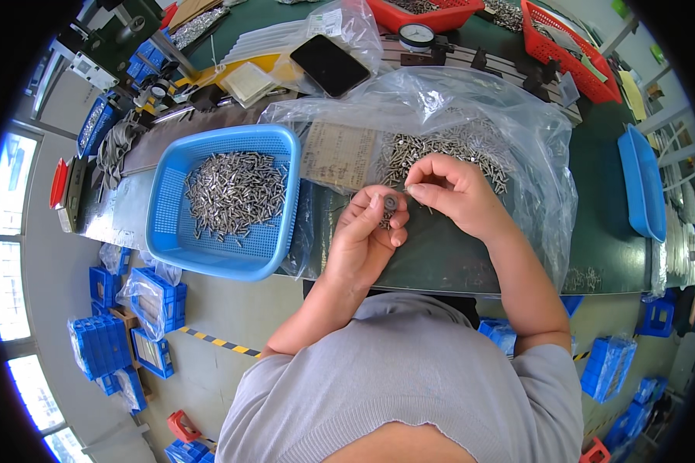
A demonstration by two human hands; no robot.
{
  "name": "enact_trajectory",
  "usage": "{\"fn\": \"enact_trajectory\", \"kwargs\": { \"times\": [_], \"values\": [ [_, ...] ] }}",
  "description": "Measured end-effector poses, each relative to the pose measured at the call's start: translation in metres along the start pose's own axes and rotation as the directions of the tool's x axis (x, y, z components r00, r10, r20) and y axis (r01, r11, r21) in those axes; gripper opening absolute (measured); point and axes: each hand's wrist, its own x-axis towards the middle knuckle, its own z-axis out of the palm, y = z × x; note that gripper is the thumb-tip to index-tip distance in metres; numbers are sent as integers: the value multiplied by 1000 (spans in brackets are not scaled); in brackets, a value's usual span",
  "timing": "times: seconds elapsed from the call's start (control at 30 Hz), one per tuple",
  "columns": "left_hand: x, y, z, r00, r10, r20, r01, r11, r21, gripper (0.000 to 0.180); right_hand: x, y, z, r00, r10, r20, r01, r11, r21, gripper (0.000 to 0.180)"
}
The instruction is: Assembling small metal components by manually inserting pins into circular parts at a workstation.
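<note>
My left hand (359, 235) is closed around a small round grey part with a hole in its middle (391, 202). Several small metal pieces (386, 221) show below that part, against the curled fingers. Close beside it, the thumb and forefinger of my right hand (457, 193) are pinched together; what they hold is too small to make out. Beyond my hands, a heap of small metal pins (425, 150) lies on a clear plastic bag (529, 154). To the left stands a blue basket (156, 224) with many similar metal pins (235, 193) in it.
A cardboard piece (338, 154) lies under plastic between basket and heap. Farther back are a black phone (330, 65), a dial gauge (416, 35) on a metal rail and red baskets (571, 62). A blue tray (642, 184) sits at the green table's right edge.
</note>
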Motion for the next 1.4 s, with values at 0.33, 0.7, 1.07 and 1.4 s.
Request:
{"fn": "enact_trajectory", "kwargs": {
  "times": [0.33,0.7,1.07,1.4],
  "values": [
    [0,0,3,999,-41,-15,41,999,5,17,0,4,7,992,-92,86,66,962,266,1],
    [0,0,2,999,-44,-4,44,999,20,16,-3,-4,6,990,-107,90,104,994,44,7],
    [1,0,3,997,-57,-53,62,994,95,15,-2,-2,8,997,-35,74,30,997,66,11],
    [0,-2,7,995,-90,-47,94,993,73,21,-5,0,5,946,-324,9,317,919,-234,17]
  ]
}}
